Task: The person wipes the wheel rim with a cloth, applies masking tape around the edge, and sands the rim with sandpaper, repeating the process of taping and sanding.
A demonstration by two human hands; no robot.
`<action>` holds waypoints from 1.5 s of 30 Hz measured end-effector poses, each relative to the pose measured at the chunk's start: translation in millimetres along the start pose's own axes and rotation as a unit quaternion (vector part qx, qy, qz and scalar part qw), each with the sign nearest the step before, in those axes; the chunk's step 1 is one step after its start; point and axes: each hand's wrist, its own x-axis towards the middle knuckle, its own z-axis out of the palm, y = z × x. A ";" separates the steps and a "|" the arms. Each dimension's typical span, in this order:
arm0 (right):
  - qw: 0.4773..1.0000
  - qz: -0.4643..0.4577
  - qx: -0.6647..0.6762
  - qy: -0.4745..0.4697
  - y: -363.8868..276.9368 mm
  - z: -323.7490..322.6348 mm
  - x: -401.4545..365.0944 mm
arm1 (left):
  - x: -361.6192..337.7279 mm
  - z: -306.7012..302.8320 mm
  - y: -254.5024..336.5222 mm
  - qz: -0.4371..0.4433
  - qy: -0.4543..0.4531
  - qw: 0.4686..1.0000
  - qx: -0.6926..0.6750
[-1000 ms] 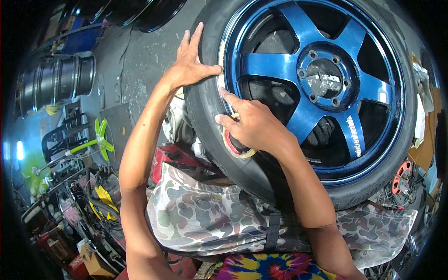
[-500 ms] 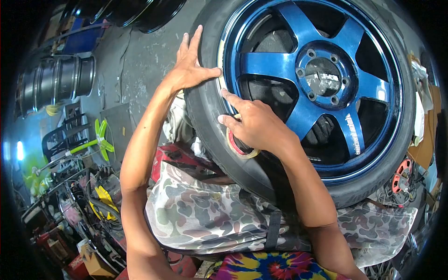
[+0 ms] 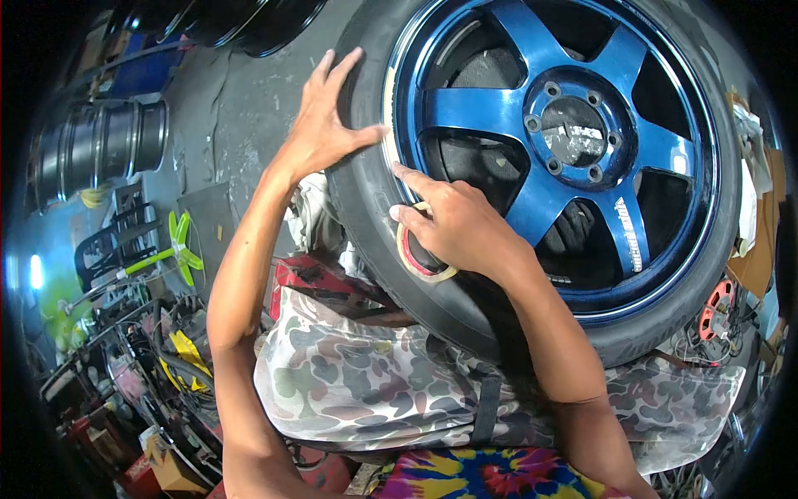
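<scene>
A blue six-spoke wheel (image 3: 478, 110) with a black tire (image 3: 366, 195) lies before me. A pale strip of masking tape (image 3: 388, 104) runs along the rim's left edge, where the rim meets the tire. My left hand (image 3: 324, 125) is open, fingers spread over the tire's outer edge, with the thumb at the strip. My right hand (image 3: 457, 220) is closed round a roll of masking tape (image 3: 424, 268) with a red core. Its index finger points to the lower end of the strip at the rim; the palm hides part of the roll.
Camouflage-patterned trousers (image 3: 357, 366) cover my legs beneath the tire. Dark wheel rims (image 3: 125, 137) stand at the left, near a green fan blade (image 3: 177, 248). Cluttered tools and a cardboard box (image 3: 170, 470) are lower left. An orange reel (image 3: 716, 309) lies at the right.
My left hand has shifted slightly left and its thumb has drawn back a little along the strip. The right hand, still on the tape roll, has hardly moved.
</scene>
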 end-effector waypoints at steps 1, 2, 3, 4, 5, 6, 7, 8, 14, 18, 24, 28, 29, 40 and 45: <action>1.000 0.002 0.002 0.001 -1.3 -2.1 -1.9 | 0.2 -5.4 -0.2 0.000 -0.003 1.000 0.000; 0.999 0.031 0.010 -0.014 -4.6 -6.1 -3.2 | -0.2 -12.2 -1.5 0.083 -0.023 0.996 0.027; 0.998 0.058 0.018 -0.030 -7.2 -8.7 -3.5 | 1.3 -19.5 1.8 0.165 -0.042 0.984 0.054; 0.998 0.057 0.018 -0.030 -5.9 -8.3 -3.9 | 1.8 -21.6 13.4 0.210 -0.035 0.974 0.079; 0.998 0.057 0.029 -0.027 -3.9 -7.2 -4.1 | 2.4 -21.9 14.8 0.210 -0.035 0.974 0.081; 0.997 0.058 0.040 -0.024 -3.1 -6.7 -4.2 | 3.7 -22.6 15.4 0.242 -0.074 0.961 0.109; 0.997 0.057 0.040 -0.023 -4.1 -7.3 -4.2 | 5.2 -22.7 16.3 0.274 -0.112 0.945 0.136; 0.997 0.063 0.037 -0.025 -4.7 -8.5 -4.1 | 6.1 -18.5 17.3 0.294 -0.113 0.939 0.137; 0.997 0.068 0.021 -0.018 -9.4 -14.2 -8.8 | 4.2 -10.7 17.6 0.310 -0.152 0.929 0.131; 0.996 0.076 0.020 -0.030 -5.0 -13.5 -11.5 | 2.6 -9.2 18.5 0.296 -0.157 0.935 0.114; 0.997 0.057 0.009 -0.042 0.3 -7.9 -11.4 | -7.3 -8.7 23.3 0.301 -0.148 0.936 0.106; 0.995 0.075 0.013 -0.059 -4.3 -11.9 -11.3 | -10.9 -7.8 21.8 0.285 -0.154 0.940 0.107; 0.995 0.076 0.001 -0.068 -7.1 -15.0 -11.3 | -10.9 -7.1 21.0 0.288 -0.151 0.940 0.106; 0.997 0.041 0.004 -0.058 3.4 -10.2 -16.9 | -52.4 -5.0 42.7 0.225 -0.135 0.964 0.035; 0.996 0.027 -0.020 -0.086 6.9 -14.6 -19.0 | -84.3 -0.2 35.8 0.219 -0.088 0.971 0.041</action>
